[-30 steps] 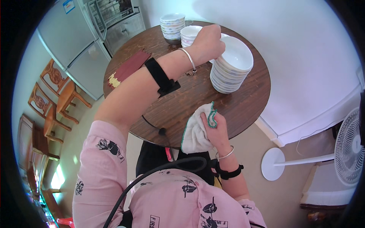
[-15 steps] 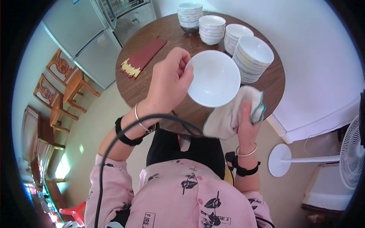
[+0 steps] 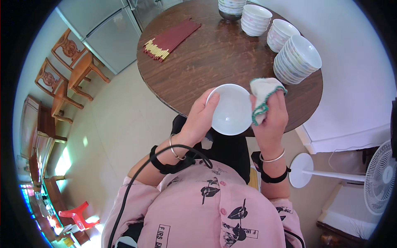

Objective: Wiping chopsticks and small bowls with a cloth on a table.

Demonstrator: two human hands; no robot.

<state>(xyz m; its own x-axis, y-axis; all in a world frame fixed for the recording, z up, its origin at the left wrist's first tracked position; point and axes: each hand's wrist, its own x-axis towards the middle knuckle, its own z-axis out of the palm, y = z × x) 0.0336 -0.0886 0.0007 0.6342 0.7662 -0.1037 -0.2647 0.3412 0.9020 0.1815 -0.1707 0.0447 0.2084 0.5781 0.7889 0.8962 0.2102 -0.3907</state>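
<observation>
A white bowl (image 3: 232, 110) is held over the table's near edge, its inside turned up toward me. My left hand (image 3: 200, 118) grips its left rim, thumb over the edge. On the other side, my right hand (image 3: 271, 120) clutches a white cloth with a green stitched border (image 3: 264, 93), close against the bowl's right rim. Some of the right fingers are hidden behind the cloth and bowl. Beyond the right hand, a tall leaning stack of bowls (image 3: 295, 62) stands on the round wooden table (image 3: 219, 53).
More stacked bowls (image 3: 255, 20) line the table's far right side. Dark red chopsticks with gold ends (image 3: 171, 39) lie in a row at the far left. A white standing fan (image 3: 382, 175) is on the floor at right; wooden chairs (image 3: 78, 74) stand at left. A black cable (image 3: 140, 177) crosses my left arm.
The bowl has come down and nearer to me. My right hand has raised the cloth from the table's edge to the bowl's right rim, bunching it up. The view has shifted too.
</observation>
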